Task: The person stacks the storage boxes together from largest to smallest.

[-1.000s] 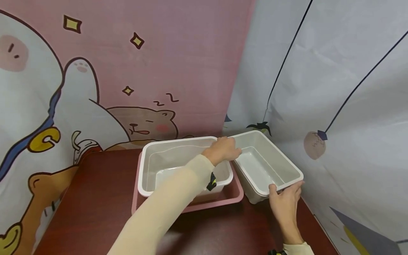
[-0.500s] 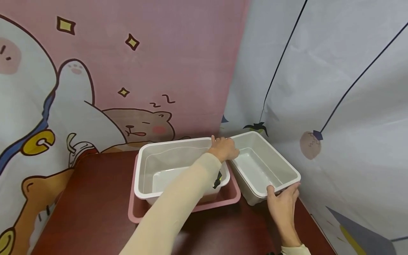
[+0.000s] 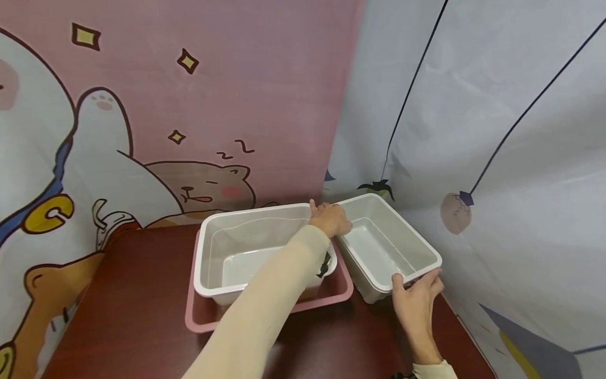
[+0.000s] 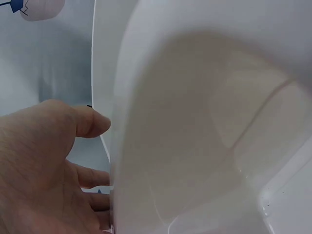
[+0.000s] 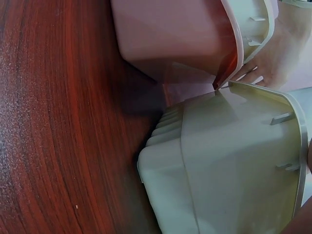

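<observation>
Two off-white plastic bins show in the head view. The left bin [image 3: 255, 227] sits inside a larger pink bin [image 3: 326, 301]; the right bin [image 3: 402, 234] stands beside them, angled. My left hand [image 3: 329, 218] reaches across the left bin and grips the right bin's rim near its far left corner. Its thumb points away, and its fingertips are partly hidden in the wrist view of that hand [image 4: 53, 161]. At the near right corner, my right hand [image 3: 416, 300] holds the right bin's rim, thumb at the inside, fingers outside.
Everything stands on a dark reddish-brown wooden table [image 3: 142, 289]. Behind it hangs a pink cartoon-printed cloth [image 3: 270, 95], and a pale printed cloth [image 3: 511, 173] lies close along the right side. Little room separates the right bin from that cloth.
The head view has turned slightly to the right, so the scene slides left in the picture. Both hands keep their places on the right bin, and the bins look unmoved.
</observation>
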{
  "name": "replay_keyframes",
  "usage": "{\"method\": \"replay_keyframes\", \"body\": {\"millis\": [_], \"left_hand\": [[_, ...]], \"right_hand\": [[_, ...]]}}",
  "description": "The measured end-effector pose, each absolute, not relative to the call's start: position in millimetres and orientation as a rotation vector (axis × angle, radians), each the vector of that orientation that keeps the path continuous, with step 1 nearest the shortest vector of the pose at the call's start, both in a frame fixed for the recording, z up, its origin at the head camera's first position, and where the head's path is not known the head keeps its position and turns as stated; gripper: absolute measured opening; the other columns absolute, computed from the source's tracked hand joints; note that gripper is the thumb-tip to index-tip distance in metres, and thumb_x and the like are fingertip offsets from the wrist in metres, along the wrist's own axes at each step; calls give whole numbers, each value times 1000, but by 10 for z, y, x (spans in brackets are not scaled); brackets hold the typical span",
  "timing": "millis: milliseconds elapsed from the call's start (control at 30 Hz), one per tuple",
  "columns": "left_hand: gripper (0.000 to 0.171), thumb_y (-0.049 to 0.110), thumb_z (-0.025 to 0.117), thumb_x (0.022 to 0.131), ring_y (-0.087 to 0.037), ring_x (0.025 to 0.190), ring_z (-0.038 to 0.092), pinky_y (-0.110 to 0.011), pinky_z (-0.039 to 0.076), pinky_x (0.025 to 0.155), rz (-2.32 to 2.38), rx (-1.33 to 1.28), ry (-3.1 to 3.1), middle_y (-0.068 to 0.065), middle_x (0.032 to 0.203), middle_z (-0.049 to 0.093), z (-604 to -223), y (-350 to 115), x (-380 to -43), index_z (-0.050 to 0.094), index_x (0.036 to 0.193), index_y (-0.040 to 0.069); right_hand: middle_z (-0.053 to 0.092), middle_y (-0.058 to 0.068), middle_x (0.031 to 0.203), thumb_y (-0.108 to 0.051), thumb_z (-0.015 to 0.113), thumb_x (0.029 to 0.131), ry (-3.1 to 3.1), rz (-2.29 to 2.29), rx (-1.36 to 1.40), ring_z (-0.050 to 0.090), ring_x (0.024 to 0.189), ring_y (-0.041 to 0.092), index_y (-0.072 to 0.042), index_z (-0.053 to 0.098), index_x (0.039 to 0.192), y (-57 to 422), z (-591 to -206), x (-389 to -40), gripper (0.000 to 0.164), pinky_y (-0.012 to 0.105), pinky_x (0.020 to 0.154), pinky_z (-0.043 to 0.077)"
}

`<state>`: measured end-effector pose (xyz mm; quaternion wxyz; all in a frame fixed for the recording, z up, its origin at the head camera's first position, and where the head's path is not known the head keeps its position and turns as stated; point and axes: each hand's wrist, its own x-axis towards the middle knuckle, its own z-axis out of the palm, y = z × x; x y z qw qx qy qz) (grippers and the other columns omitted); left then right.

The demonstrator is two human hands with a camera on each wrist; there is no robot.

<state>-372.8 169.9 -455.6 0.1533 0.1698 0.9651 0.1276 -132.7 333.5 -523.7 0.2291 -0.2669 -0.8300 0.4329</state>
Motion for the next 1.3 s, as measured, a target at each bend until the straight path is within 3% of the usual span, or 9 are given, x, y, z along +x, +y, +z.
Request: {"method": "replay_keyframes", "body": {"millis": [100, 333, 633, 900, 1133, 1300], "left_hand": [[77, 50, 60, 109, -37, 176, 40, -69, -5, 148, 348, 470, 2759, -21, 182, 50, -4510, 1692, -3717, 55, 173, 7], [67, 44, 65, 103, -35, 168, 50, -67, 5, 149, 429, 453, 2792, -17, 169, 63, -4368, 1655, -3574, 68, 161, 11], [80, 47, 60, 105, -38, 171, 45, -69, 3, 148, 389, 461, 2735, -19, 175, 56, -4253, 1659, -3565, 52, 174, 7], [85, 50, 63, 99, -40, 168, 49, -66, 4, 149, 513, 471, 2770, -19, 174, 54, -4417, 1663, -3617, 53, 173, 9], [82, 38, 57, 103, -46, 168, 49, -63, 15, 149, 591, 492, 2753, -27, 176, 50, -3979, 1476, -3215, 47, 175, 1], [84, 45, 63, 101, -44, 162, 54, -62, 19, 148, 600, 467, 2787, -25, 165, 56, -4084, 1508, -3347, 50, 173, 4]], "right_hand": [[14, 48, 175, -19, 66, 104, -2282, 1197, -733, 28, 163, 67, 11, -14, 179, 3323, -5242, -1337, 115, 72, 137, 29], [16, 47, 173, -19, 66, 104, -2267, 1184, -732, 28, 163, 65, 10, -14, 180, 3322, -5268, -1335, 114, 70, 138, 29], [16, 47, 173, -19, 64, 107, -2251, 1182, -727, 25, 166, 64, 9, -14, 180, 3344, -5270, -1320, 111, 69, 141, 25], [17, 47, 170, -16, 67, 106, -2211, 1160, -687, 24, 168, 63, 9, -12, 181, 3368, -5279, -1298, 112, 67, 144, 21], [19, 43, 169, -15, 67, 105, -2181, 1142, -654, 24, 169, 59, 5, -11, 182, 3392, -5225, -1311, 112, 63, 144, 22], [20, 41, 170, -13, 66, 103, -2144, 1131, -610, 23, 170, 56, 2, -10, 184, 3420, -5171, -1327, 112, 60, 145, 21]]}}
